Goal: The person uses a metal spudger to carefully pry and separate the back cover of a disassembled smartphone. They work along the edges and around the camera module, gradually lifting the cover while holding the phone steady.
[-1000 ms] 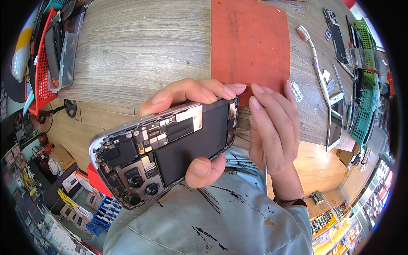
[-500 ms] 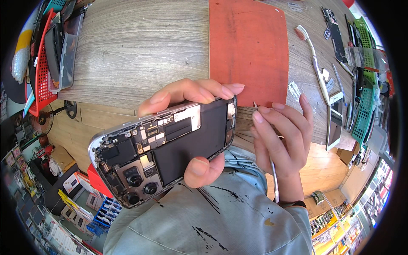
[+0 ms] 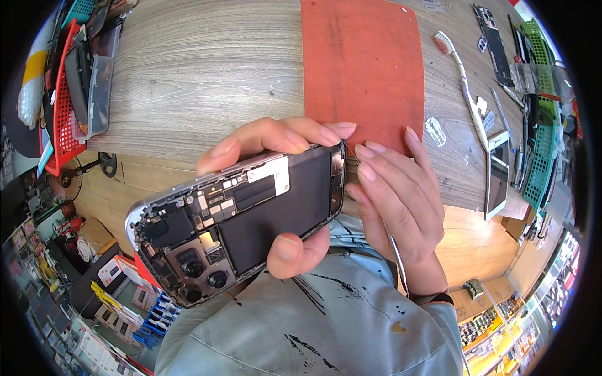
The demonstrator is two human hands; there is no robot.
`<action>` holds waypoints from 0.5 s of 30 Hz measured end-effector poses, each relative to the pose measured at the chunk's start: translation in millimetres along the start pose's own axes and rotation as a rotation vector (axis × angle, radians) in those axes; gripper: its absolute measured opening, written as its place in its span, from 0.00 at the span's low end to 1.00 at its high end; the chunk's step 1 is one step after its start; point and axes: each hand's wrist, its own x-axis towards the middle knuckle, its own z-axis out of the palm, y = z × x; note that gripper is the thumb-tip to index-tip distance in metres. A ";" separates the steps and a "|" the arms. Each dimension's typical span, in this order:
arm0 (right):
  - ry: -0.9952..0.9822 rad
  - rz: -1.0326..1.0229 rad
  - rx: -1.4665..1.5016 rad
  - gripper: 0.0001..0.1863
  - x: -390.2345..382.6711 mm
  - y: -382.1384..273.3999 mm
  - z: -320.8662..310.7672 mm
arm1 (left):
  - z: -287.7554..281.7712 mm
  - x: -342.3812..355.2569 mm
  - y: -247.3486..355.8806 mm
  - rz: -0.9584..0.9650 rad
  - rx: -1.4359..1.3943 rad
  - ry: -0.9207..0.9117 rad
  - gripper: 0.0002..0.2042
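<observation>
My left hand (image 3: 266,135) grips an opened smartphone (image 3: 276,207), fingers along its far edge and thumb on its near edge. The phone is tilted, its insides facing me: three camera lenses at the lower left, circuit board parts and metal plates along the far side, a large black battery in the middle. Close to the phone's right end is my right hand (image 3: 404,200), closed in a pinch around a thin pointed tool (image 3: 395,250) with a slim white shaft. Its tip is near the phone's right edge; whether they touch I cannot tell.
A red-orange mat (image 3: 364,62) lies on the wood-grain table (image 3: 207,69). To the right are a toothbrush (image 3: 464,88), a white phone (image 3: 497,178), a bare phone frame (image 3: 495,50) and green baskets (image 3: 540,163). A red basket (image 3: 61,125) stands at the left.
My right hand has moved left with the tool, bringing its tip up to the phone's right end. The phone has shifted slightly left in my left hand.
</observation>
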 end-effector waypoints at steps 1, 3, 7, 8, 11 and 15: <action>-0.001 0.000 0.000 0.22 -0.1 0.1 0.0 | -1.6 0.2 1.4 -0.018 -0.009 -0.016 0.44; 0.001 -0.003 0.001 0.22 -0.4 0.2 0.3 | -3.3 -0.2 2.2 -0.040 -0.033 -0.032 0.45; -0.001 0.002 -0.004 0.22 -1.1 -0.6 0.7 | -6.7 -1.0 4.3 -0.065 -0.056 -0.050 0.45; -0.001 0.001 -0.006 0.22 -1.2 -0.7 0.8 | -8.0 -0.7 5.2 -0.079 -0.023 -0.070 0.45; -0.004 -0.026 -0.041 0.21 -1.6 -0.5 1.3 | -10.2 0.4 6.8 -0.098 -0.022 -0.084 0.45; 0.007 -0.027 -0.055 0.20 -2.2 -1.5 3.3 | -10.6 3.7 9.4 -0.093 0.045 -0.110 0.44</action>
